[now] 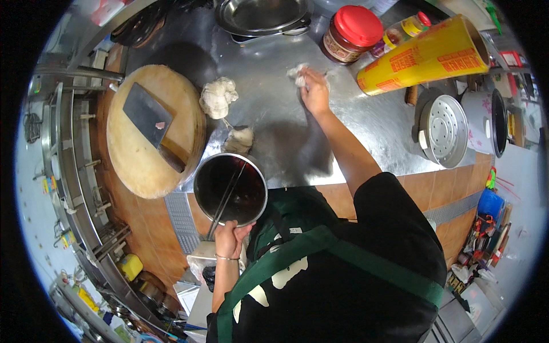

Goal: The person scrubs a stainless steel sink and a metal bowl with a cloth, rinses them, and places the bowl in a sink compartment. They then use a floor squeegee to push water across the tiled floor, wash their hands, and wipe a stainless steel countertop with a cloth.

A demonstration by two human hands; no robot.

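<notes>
My left hand [230,240] grips the near rim of a round metal pot [197,173], tilted so its dark inside faces up. Dark liquid [240,201] appears to lie in it. A pair of chopsticks [229,191] leans across the opening, their ends sticking out beside my left fingers. My right hand [316,92] reaches over the stainless steel table [266,94] and presses on a crumpled white cloth [296,73], partly hidden under the fingers. Two more bundled whitish cloths lie on the table: one cloth [218,97] beside the chopping block, another [239,139] just behind the pot.
On the left, a cleaver [148,113] rests on a thick round wooden chopping block [128,167]. Metal trays [263,15] stand at the back. A red-lidded jar [351,34], a yellow roll [422,58], a perforated steamer pan [446,130] and a flowered pot [478,124] stand right.
</notes>
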